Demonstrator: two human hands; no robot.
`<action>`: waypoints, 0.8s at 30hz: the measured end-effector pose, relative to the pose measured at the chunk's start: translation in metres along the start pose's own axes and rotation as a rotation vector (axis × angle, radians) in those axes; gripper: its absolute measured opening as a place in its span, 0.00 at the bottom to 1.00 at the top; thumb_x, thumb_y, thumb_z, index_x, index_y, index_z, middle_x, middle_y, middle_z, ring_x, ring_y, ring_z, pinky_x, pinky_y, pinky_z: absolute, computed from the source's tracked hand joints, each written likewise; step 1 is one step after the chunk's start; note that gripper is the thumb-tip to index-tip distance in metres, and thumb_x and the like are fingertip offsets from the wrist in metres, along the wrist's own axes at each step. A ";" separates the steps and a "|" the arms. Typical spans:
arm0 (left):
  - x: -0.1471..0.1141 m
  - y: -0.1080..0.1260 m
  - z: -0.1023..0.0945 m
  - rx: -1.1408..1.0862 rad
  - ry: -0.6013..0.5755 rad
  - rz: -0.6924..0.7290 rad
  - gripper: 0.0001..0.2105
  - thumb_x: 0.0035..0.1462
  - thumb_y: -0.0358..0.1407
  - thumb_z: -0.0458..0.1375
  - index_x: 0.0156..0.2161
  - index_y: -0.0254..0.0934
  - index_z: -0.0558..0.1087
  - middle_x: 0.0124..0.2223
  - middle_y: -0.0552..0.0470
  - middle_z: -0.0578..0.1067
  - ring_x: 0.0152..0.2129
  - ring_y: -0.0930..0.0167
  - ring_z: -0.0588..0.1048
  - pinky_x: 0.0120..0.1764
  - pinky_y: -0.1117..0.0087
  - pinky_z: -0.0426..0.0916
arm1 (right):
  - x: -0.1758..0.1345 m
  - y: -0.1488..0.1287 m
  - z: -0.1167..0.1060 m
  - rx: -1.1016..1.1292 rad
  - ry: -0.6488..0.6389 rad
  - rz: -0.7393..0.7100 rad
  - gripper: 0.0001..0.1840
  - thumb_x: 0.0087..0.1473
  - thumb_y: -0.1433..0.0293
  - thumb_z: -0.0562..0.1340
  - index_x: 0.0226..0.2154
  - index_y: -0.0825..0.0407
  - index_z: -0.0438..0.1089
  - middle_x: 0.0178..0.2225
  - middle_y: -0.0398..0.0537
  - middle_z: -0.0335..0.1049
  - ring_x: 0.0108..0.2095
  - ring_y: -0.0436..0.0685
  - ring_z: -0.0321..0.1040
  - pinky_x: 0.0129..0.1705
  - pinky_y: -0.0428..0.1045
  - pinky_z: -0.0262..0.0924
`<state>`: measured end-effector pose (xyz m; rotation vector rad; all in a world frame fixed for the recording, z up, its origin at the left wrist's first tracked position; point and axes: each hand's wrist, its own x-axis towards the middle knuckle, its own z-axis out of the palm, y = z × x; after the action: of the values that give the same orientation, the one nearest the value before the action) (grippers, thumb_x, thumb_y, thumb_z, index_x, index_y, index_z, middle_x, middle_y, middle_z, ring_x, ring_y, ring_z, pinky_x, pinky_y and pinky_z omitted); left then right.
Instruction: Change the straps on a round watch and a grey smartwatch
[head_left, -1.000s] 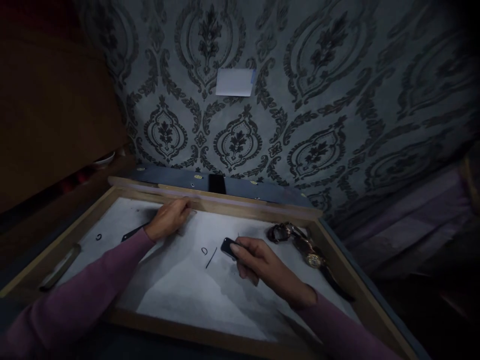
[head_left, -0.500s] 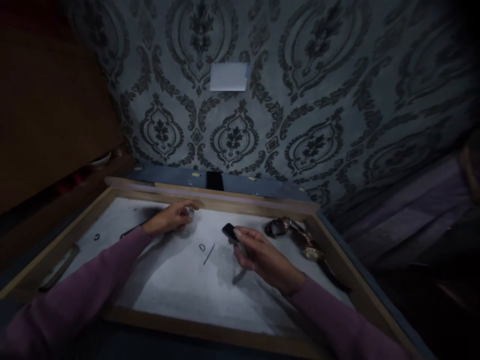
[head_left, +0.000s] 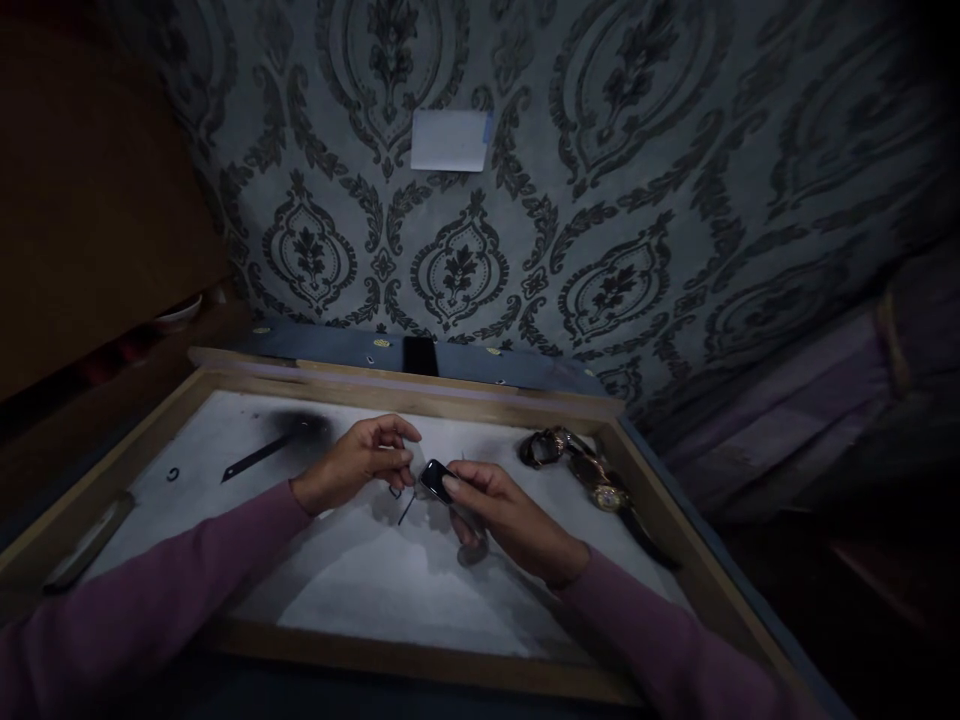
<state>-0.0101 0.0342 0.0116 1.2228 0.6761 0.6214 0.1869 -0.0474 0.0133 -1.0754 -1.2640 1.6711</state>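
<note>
My right hand (head_left: 510,515) grips a smartwatch (head_left: 435,480) with a dark, glossy rectangular face, thumb on its edge. A greyish rounded piece (head_left: 472,552) shows below those fingers; whether it is part of the watch I cannot tell. Close on the left, my left hand (head_left: 364,460) has its fingers bent together near the watch, and a pale, blurry bit lies at the fingertips, too faint to name. Beneath the hands, on the white floor of the wooden tray (head_left: 330,640), lie a thin dark stick (head_left: 406,508) and a small black loop (head_left: 395,492).
Several wristwatches (head_left: 609,497) lie along the tray's right side. At left are a flat black strip (head_left: 259,458), a small black C-shaped piece (head_left: 173,474) and a long curved object (head_left: 90,545). A black phone-like slab (head_left: 420,355) sits behind the tray, before the patterned wall (head_left: 457,270).
My left hand has moved right, closer to the smartwatch, uncovering the black strip. My right hand has shifted slightly left with the watch. The whole view has shifted a little.
</note>
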 end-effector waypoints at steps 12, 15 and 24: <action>-0.022 0.026 0.012 0.892 -0.156 0.435 0.12 0.64 0.39 0.50 0.40 0.38 0.74 0.42 0.47 0.72 0.42 0.65 0.68 0.47 0.65 0.62 | 0.000 -0.002 -0.003 0.099 -0.004 -0.030 0.18 0.51 0.56 0.67 0.31 0.56 0.73 0.20 0.38 0.65 0.15 0.43 0.55 0.16 0.42 0.46; -0.021 0.025 0.015 0.723 -0.290 0.230 0.12 0.64 0.41 0.50 0.35 0.36 0.71 0.30 0.53 0.69 0.28 0.71 0.67 0.33 0.71 0.62 | 0.000 -0.001 -0.003 0.127 -0.005 -0.038 0.17 0.50 0.57 0.68 0.30 0.55 0.73 0.22 0.40 0.67 0.16 0.43 0.56 0.16 0.41 0.47; -0.019 0.023 0.013 0.319 -0.214 -0.020 0.14 0.54 0.45 0.60 0.32 0.33 0.74 0.25 0.57 0.65 0.19 0.78 0.55 0.22 0.75 0.48 | -0.007 -0.008 -0.001 0.176 -0.048 -0.085 0.16 0.54 0.58 0.65 0.32 0.55 0.72 0.27 0.44 0.73 0.16 0.43 0.59 0.18 0.41 0.55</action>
<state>-0.0142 0.0165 0.0387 1.5511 0.6209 0.3660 0.1908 -0.0517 0.0219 -0.8702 -1.1522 1.7169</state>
